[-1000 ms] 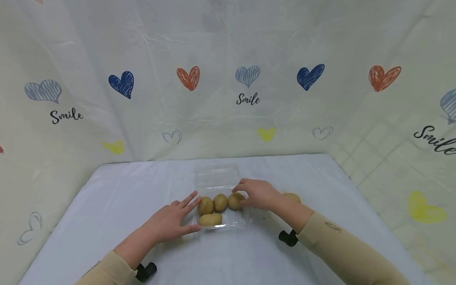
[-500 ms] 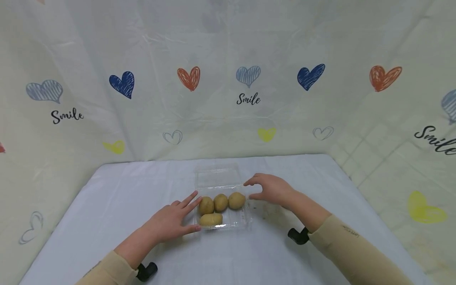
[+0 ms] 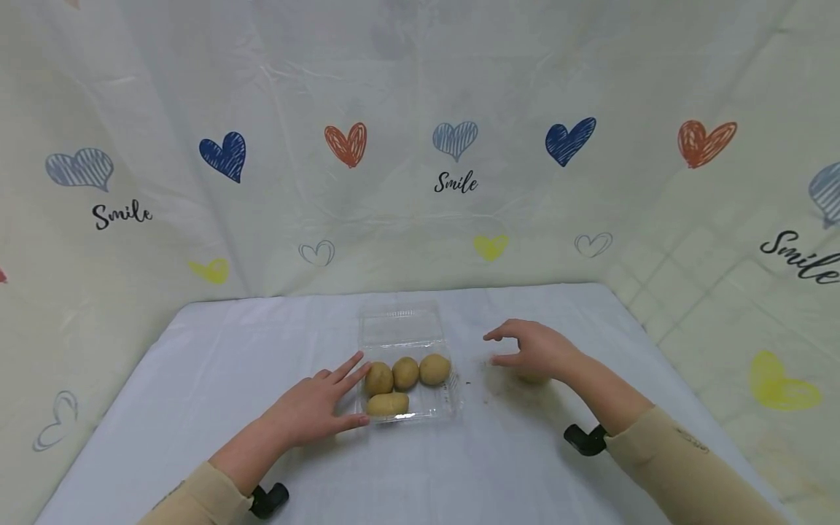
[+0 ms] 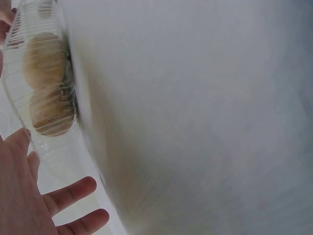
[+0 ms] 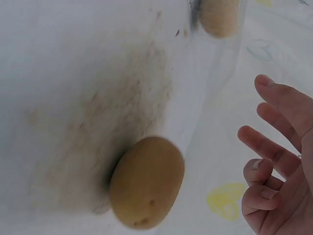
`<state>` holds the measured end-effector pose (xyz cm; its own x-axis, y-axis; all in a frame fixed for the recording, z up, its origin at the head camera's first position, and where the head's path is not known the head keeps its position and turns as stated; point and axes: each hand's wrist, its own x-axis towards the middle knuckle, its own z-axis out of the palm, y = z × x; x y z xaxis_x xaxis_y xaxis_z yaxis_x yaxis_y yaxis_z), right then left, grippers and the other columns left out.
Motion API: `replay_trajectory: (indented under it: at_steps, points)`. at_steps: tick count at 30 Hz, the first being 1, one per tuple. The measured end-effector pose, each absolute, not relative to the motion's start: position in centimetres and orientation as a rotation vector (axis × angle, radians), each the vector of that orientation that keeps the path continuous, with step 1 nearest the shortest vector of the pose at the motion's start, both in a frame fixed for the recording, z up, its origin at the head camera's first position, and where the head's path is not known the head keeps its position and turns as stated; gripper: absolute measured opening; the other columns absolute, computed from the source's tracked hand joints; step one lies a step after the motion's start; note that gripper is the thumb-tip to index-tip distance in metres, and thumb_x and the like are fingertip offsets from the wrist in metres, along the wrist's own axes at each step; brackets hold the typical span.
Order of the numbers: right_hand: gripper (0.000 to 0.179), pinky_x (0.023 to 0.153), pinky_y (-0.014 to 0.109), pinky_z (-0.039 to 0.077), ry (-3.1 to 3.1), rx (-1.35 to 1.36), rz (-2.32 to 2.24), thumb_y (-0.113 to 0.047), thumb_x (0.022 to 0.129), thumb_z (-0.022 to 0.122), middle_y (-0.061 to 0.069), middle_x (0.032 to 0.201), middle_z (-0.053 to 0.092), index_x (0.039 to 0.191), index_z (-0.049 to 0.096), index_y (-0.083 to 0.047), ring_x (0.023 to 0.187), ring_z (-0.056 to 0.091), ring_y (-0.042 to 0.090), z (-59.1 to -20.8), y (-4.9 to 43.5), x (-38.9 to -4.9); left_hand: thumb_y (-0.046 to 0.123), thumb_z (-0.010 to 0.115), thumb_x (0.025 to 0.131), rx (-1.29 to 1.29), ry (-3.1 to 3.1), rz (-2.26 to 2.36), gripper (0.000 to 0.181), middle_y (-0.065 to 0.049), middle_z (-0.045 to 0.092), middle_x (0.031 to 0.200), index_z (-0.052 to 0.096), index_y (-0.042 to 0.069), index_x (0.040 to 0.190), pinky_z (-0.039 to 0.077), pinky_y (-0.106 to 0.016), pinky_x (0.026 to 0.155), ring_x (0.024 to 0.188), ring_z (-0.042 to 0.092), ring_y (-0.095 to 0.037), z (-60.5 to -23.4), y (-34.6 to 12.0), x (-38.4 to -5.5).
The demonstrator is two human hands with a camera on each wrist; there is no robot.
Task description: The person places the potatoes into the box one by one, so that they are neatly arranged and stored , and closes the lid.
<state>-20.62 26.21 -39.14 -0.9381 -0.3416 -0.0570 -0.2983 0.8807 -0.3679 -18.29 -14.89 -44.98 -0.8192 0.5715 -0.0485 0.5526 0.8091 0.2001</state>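
Note:
A clear plastic clamshell box point(image 3: 429, 408) lies with its lid point(image 3: 402, 327) laid back, and several potatoes point(image 3: 405, 373) sit inside it. My left hand point(image 3: 315, 408) touches the box's left side with spread, straight fingers; in the left wrist view two potatoes point(image 4: 46, 61) show through the box wall. To the right of the box, my right hand point(image 3: 539, 351) hovers with nothing in its grasp, thumb and fingers apart. A loose potato point(image 5: 147, 183) rests on the cloth near that hand, mostly hidden behind it in the head view.
A white cloth point(image 3: 420, 474) covers the table. Brown dirt smudges point(image 5: 132, 90) mark it between the box and the loose potato. Behind the table hangs a pale sheet point(image 3: 394, 211) printed with hearts and "Smile".
My right hand has let go of the rightmost potato in the box and moved right, to above the loose potato. The left hand has stayed at the box's side.

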Motion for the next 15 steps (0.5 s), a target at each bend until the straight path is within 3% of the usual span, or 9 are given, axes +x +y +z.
replay_trajectory:
  at_steps: [15]
  points:
    - [0.045, 0.083, 0.043, 0.049, 2.911, -0.378, -0.596, -0.037, 0.087, 0.076, 0.006, 0.126, 0.064, 0.127, 0.068, -0.019, 0.111, 0.058, 0.031, -39.4, 31.5, -18.9, 0.078, 0.048, 0.086, 0.918, 2.886, 0.269, 0.089, 0.008, 0.014, 0.166, 0.022, 0.033, 0.159, 0.049, -0.047, 0.09, 0.123, 0.053, -0.029, -45.0, -15.0, -18.3]
